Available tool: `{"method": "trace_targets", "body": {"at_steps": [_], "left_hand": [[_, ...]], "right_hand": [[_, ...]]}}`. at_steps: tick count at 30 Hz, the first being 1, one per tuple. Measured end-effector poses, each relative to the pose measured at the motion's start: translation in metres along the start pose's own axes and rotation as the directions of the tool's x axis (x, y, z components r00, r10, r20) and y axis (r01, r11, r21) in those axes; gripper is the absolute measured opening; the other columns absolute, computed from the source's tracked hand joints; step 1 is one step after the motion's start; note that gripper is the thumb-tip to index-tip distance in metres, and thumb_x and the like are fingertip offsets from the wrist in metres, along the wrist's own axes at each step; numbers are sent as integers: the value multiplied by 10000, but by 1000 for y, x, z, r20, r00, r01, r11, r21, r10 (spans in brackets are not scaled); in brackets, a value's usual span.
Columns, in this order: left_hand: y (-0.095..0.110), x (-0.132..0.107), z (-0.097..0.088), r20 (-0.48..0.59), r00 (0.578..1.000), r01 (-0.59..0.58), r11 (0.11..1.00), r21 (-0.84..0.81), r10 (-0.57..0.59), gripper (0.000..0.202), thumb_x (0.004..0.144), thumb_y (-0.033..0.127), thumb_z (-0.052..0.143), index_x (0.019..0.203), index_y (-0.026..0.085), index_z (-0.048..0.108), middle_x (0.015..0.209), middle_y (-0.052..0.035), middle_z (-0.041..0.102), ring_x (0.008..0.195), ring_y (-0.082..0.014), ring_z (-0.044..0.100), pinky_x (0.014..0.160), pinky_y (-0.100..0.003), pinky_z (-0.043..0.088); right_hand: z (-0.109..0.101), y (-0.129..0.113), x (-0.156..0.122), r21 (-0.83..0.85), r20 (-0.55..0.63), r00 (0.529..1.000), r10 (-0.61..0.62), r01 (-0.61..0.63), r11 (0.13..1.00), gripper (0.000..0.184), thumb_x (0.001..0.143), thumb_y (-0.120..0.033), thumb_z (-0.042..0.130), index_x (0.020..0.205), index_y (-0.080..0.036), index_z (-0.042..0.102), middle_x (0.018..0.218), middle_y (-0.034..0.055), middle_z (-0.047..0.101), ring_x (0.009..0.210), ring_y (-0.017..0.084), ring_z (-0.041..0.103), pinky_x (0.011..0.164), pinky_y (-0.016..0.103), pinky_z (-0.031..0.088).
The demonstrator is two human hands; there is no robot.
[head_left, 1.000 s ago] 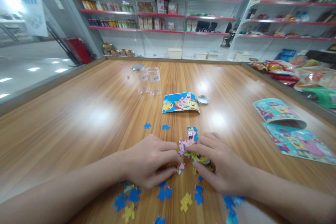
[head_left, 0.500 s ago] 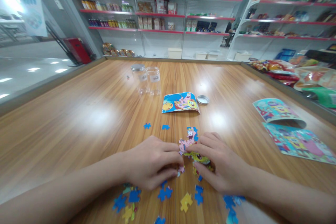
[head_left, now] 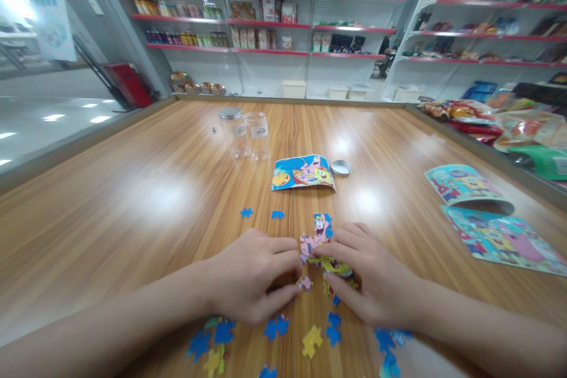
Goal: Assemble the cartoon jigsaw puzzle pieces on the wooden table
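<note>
On the wooden table [head_left: 133, 201] lies a partly joined cartoon puzzle [head_left: 319, 242], pink and yellow figures on blue. My left hand [head_left: 252, 274] is closed in a pinch on a small pink puzzle piece [head_left: 305, 284] at the cluster's lower left edge. My right hand [head_left: 370, 274] rests with curled fingers on the cluster's right side, pressing it down. Loose blue and yellow pieces [head_left: 312, 339] lie scattered just below both hands. Two more blue pieces [head_left: 261, 213] sit farther out.
A small reference picture [head_left: 303, 172] and a metal lid [head_left: 341, 168] lie beyond the puzzle. Two clear jars [head_left: 245, 133] stand farther back. Two printed sheets [head_left: 482, 218] lie at the right. Snack bags [head_left: 509, 124] line the right edge; shop shelves [head_left: 266, 23] stand behind.
My left thumb and fingers have shifted the small pink piece slightly against the cluster. My right hand has stayed in place on the puzzle.
</note>
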State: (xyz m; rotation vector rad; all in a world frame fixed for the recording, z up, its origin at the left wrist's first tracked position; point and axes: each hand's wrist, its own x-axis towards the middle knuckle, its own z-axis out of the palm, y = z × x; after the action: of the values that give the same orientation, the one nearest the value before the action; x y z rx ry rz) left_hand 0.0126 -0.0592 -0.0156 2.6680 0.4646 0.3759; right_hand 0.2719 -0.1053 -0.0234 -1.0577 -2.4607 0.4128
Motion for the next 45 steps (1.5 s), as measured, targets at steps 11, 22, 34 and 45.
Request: {"method": "trace_targets", "body": {"at_steps": [11, 22, 34, 45], "left_hand": [[4, 4, -1, 10, 996, 87, 992, -97, -86, 113, 928, 260, 552, 955, 189, 635, 812, 3, 621, 665, -106, 559, 588, -229, 413], [0, 3, 0, 9, 993, 122, 983, -137, -122, 90, 916, 254, 590, 946, 186, 639, 731, 19, 586, 645, -104, 529, 584, -221, 374], [-4, 3, -1, -9, 996, 89, 981, -173, -92, 76, 917, 239, 603, 942, 170, 619, 744, 22, 569, 637, -84, 503, 570, -204, 363], [-8, 2, -2, -4, 999, 49, 985, -168, -51, 123, 939, 264, 576, 971, 168, 647, 780, -4, 609, 653, -92, 545, 586, -198, 417]], "right_hand": [[1, 1, 0, 9, 9, 1000, 0, 0, 1000, 310, 906, -192, 578, 1214, -218, 603, 1100, 82, 634, 997, 248, 537, 894, 423, 380], [0, 0, 0, 7, 5, 1000, 6, -6, 1000, 293, 906, -197, 587, 1197, -216, 612, 1077, 80, 630, 985, 246, 536, 887, 421, 385], [-1, 0, 0, 3, 7, 1000, 0, 0, 1000, 287, 913, -199, 574, 1198, -220, 605, 1070, 79, 623, 986, 249, 531, 879, 419, 380], [-2, -1, 1, 5, 13, 1000, 2, -2, 1000, 267, 911, -196, 570, 1174, -213, 617, 1056, 80, 630, 974, 245, 538, 873, 422, 384]]}}
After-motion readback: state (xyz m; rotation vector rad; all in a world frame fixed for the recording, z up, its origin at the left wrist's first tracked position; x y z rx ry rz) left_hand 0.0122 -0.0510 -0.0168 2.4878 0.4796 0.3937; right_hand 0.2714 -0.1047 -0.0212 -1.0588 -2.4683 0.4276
